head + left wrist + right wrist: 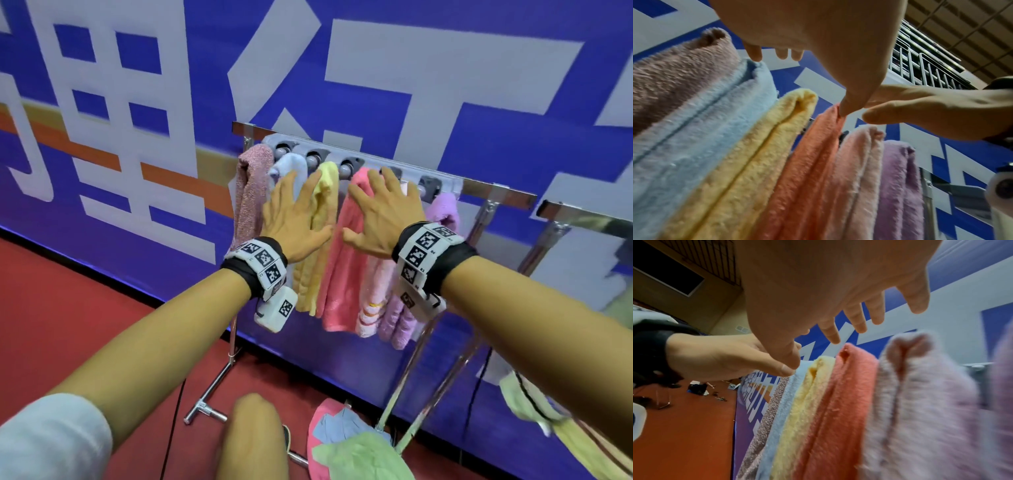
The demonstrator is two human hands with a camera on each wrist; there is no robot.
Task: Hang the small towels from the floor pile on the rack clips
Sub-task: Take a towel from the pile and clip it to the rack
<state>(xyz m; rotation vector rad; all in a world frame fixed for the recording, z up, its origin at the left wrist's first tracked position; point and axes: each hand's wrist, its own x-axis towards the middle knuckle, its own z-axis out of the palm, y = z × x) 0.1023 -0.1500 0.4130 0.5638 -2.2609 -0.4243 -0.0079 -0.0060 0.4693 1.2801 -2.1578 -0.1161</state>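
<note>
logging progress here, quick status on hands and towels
Left hand and right hand both open, fingers spread, holding nothing. Six towels hang on the rack. More towels in the floor pile. Nothing in the way.

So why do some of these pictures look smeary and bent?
Head view: wide-angle lens bows the rack bar; towels fairly sharp. Left wrist view: palm of the left hand close and soft. Right wrist view: pale pink towel smeared, right hand dim.
</note>
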